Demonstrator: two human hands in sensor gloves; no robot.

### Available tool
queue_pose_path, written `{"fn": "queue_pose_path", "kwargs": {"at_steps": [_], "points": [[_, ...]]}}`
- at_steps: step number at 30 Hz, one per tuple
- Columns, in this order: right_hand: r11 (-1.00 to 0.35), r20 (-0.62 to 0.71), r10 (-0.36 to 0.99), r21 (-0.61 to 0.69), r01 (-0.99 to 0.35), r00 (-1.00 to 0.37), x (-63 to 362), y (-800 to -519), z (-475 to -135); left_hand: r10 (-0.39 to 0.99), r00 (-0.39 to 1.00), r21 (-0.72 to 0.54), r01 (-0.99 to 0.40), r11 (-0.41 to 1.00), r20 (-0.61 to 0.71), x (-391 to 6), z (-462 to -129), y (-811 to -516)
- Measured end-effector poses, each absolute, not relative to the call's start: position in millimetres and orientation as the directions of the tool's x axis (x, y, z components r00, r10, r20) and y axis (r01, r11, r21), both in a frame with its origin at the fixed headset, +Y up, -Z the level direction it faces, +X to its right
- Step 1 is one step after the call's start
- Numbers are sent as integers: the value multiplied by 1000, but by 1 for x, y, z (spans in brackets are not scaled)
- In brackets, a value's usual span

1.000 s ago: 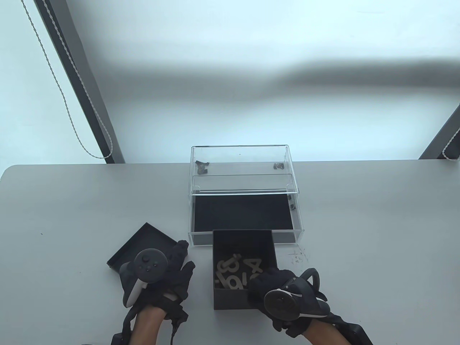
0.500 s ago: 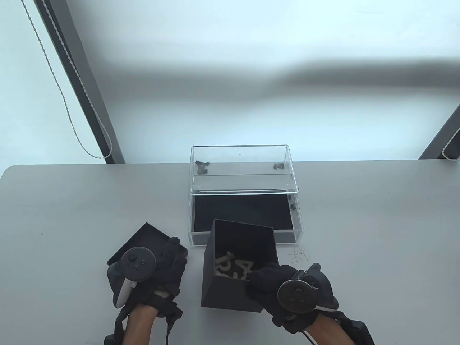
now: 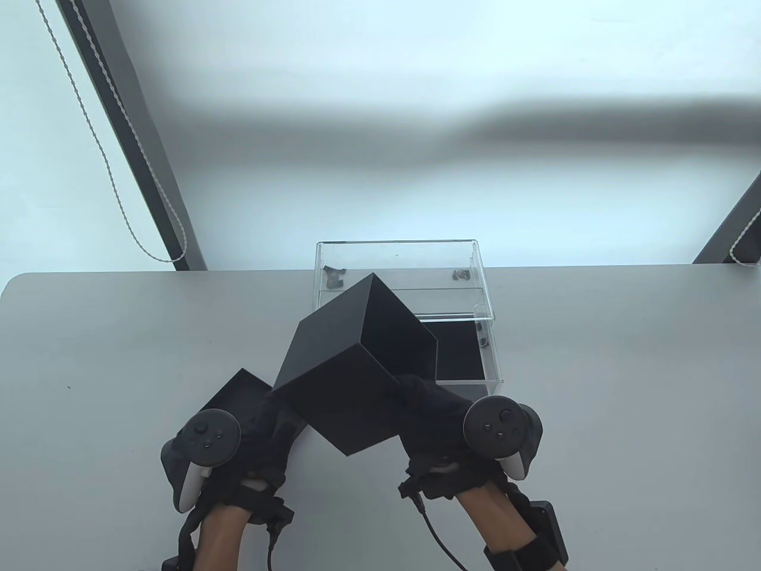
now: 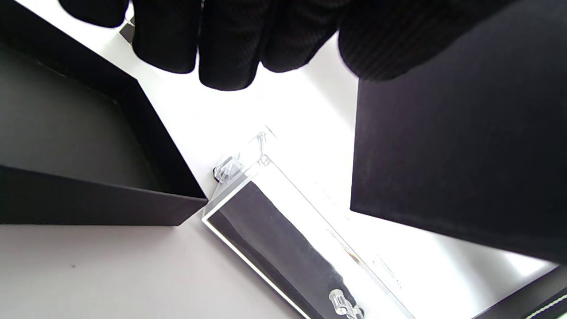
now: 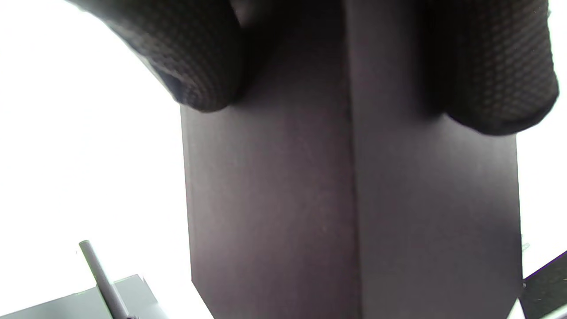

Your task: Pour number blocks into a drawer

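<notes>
Box (image 3: pixel 351 380) since 0.5 s ago: raised, tipped mouth-away over drawer (image 3: pixel 461 357). Right hand (image 3: pixel 440 416) grips it; left hand (image 3: pixel 270 431) fingers straight, touching box beside lid (image 3: pixel 229 389).

Black gloved fingers (image 4: pixel 228 48) hang in from the top edge. At the right, one of them lies against a flat side of a matte black cardboard box (image 4: pixel 456 146). A shallow black box lid (image 4: pixel 84 146) lies open at left on the white table (image 4: pixel 110 270), just beside the clear acrylic drawer (image 4: pixel 283 239) with its black liner
</notes>
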State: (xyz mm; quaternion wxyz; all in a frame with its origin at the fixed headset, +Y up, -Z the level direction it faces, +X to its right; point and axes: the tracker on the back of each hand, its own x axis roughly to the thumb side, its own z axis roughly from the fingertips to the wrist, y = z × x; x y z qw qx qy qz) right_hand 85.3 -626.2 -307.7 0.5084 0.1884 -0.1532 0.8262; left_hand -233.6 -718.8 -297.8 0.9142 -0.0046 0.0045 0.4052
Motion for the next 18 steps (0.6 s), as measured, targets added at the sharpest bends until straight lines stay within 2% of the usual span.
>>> {"fn": "queue_pose_path", "kwargs": {"at_steps": [8, 18], "points": [[-215, 349, 910, -66, -974, -224, 77, -644, -328, 735, 677, -19, -736, 677, -24, -233, -298, -720], [110, 212, 970, 48, -993, 117, 84, -703, -350, 719, 694, -49, -720, 692, -50, -231, -301, -727]]}}
